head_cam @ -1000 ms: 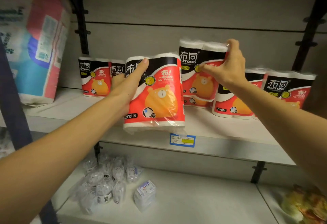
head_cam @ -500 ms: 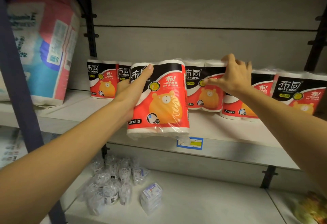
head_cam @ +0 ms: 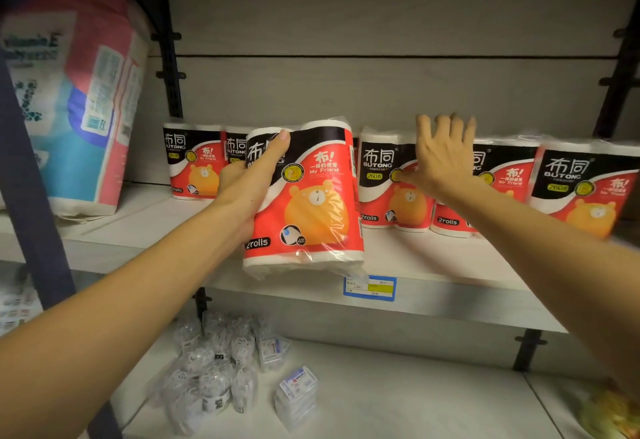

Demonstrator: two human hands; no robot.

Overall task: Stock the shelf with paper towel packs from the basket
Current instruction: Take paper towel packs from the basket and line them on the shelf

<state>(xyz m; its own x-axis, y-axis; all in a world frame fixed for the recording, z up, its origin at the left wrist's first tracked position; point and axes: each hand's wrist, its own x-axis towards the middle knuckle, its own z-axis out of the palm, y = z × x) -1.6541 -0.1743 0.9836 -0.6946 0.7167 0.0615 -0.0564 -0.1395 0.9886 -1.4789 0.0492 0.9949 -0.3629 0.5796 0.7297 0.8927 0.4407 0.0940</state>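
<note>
Two hands: both reach forward to the shelf (head_cam: 433,265) in the single head view.
Left hand (head_cam: 249,182): fingers and thumb curled round a paper towel pack (head_cam: 311,196), thumb lying across its black upper band.
Held pack: upright, slightly tilted, at the front edge of the shelf; whether its base touches the board cannot be told. It reads "2rolls" and shows an orange bear.
Right hand (head_cam: 441,158): fingers straight and spread, palm forward, gripping nothing, lying against the packs at the back.
Row of packs: same red, black and white design, standing upright along the rear of the shelf. One far-left pack (head_cam: 194,161), a second pack (head_cam: 235,147) partly hidden behind the held one, a middle pack (head_cam: 388,182) just left of the right hand, a fourth pack (head_cam: 498,178) behind the right wrist, a far-right pack (head_cam: 585,185) at the frame edge.
Price tag (head_cam: 370,288): blue and yellow, on the shelf's front lip below the held pack.
Large bag (head_cam: 69,92): pink, white and blue, on the shelf's left end.
Lower shelf (head_cam: 398,397): small clear-wrapped items (head_cam: 221,366) in a loose cluster.
</note>
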